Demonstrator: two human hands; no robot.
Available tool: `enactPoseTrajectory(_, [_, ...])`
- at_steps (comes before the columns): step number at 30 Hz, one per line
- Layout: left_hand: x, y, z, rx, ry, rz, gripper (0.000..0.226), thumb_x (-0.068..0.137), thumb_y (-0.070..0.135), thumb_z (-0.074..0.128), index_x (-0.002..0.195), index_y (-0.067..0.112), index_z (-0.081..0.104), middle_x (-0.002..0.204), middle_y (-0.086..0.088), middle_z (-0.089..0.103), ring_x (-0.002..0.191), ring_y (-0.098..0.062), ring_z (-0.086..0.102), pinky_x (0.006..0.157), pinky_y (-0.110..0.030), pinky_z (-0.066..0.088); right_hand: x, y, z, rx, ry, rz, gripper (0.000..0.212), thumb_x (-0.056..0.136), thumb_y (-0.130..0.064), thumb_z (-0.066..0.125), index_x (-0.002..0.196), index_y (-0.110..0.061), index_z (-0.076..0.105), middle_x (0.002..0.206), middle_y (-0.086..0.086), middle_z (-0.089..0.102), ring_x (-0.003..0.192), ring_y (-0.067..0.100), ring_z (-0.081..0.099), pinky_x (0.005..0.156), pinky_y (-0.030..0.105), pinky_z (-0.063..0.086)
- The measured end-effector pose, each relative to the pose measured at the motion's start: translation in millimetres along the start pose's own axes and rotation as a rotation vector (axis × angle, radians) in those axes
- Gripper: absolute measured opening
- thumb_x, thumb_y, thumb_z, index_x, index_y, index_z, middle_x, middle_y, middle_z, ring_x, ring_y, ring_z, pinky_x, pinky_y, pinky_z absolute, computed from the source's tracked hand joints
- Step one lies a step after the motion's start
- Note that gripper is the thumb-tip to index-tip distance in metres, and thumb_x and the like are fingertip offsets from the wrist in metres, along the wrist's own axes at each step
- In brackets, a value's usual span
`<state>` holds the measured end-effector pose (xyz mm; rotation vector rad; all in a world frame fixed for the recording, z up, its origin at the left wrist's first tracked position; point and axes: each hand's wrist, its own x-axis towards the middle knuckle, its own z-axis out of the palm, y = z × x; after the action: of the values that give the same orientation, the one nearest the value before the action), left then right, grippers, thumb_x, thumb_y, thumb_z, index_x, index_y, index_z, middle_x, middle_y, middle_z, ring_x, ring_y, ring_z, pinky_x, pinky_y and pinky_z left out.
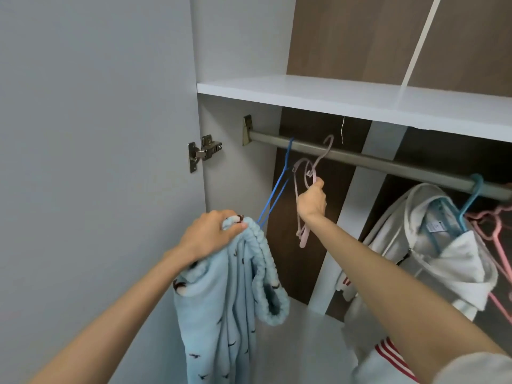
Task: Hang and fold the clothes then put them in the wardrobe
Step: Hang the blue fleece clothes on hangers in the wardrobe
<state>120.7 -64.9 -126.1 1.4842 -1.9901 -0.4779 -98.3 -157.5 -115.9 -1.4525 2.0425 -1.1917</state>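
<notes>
Beside the open grey door (pixel 97 134), the left hand (pixel 213 234) bunches the elastic waistband of a pale blue fleece garment (pixel 230 300), printed with small dark birds, which hangs limp in front of the wardrobe's lower left. A blue hanger (pixel 277 187) hangs from the rail (pixel 388 164) just behind it. The right hand (pixel 313 199) closes its fingers round a mauve hanger (pixel 300 225) near the neck, hook up at the rail. Farther right, a white hoodie (pixel 443 253) hangs on a teal hanger (pixel 471 195), next to pink hangers (pixel 496 239).
</notes>
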Motion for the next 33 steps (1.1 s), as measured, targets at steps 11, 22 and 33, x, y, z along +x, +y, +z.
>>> enactPoseTrajectory(11, [-51,7,5,-0.002,-0.124,0.078,0.022,0.09,0.047,0.055,0.085,0.026,0.062,0.083,0.002,0.067,0.08,-0.019,0.061,0.073,-0.033,0.048,-106,20,-65,-0.183,0.209,-0.03,0.033,0.103,-0.019,0.03,0.132,-0.012,0.042,0.106,0.013,0.064,0.09,0.031,0.062,0.073,0.04,0.051])
enactPoseTrajectory(22, [-140,43,24,-0.055,-0.255,0.204,0.072,0.085,0.052,0.058,0.146,0.036,0.024,0.114,-0.007,0.066,0.107,-0.031,0.059,0.089,-0.037,0.047,-302,58,-160,-0.322,0.196,-0.106,0.028,0.102,-0.029,0.037,0.112,-0.017,0.06,0.088,0.001,0.066,0.066,0.013,0.056,0.049,0.018,0.033])
enactPoseTrajectory(33, [-226,101,41,0.163,-0.34,0.403,0.057,0.092,0.06,0.037,0.145,0.046,0.02,0.121,-0.001,0.064,0.108,-0.031,0.059,0.086,-0.038,0.045,-436,65,-235,-0.434,-0.122,-0.085,0.019,0.101,-0.033,0.038,0.105,-0.028,0.055,0.087,-0.024,0.059,0.087,0.012,0.056,0.078,0.038,0.048])
